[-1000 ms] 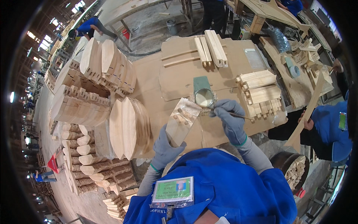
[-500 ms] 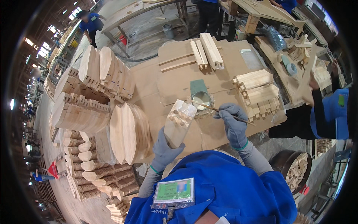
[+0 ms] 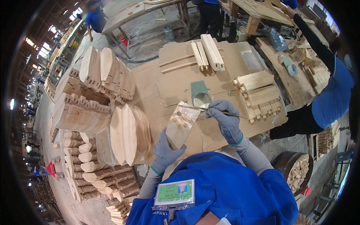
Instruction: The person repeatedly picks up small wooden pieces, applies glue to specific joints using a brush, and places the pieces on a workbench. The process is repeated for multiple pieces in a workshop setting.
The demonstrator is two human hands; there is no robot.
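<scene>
My left hand [image 3: 165,150], in a grey glove, is closed around the lower part of a pale wooden block [image 3: 177,134] with several holes near its upper end. In my gloved right hand [image 3: 225,117] is a thin brush [image 3: 233,114], gripped between thumb and fingers. Its tip reaches left to the top end of the block, over a whitish patch there. Just behind the brush, a green container [image 3: 199,88] with creamy white liquid, perhaps glue, lies tilted with its mouth toward me; my right fingers hide part of its rim.
Cardboard [image 3: 146,78] covers the table. Stacked curved boards [image 3: 129,135] stand left, with more slotted pieces [image 3: 82,116] beyond. Wooden bars [image 3: 212,52] lie at the back; tenoned pieces [image 3: 258,93] are piled right. A co-worker in blue [image 3: 332,95] leans at the right.
My right hand has moved left, bringing the brush from the container's mouth to the block's top end. My left hand stays nearly still. The co-worker at right now stretches an arm away from me.
</scene>
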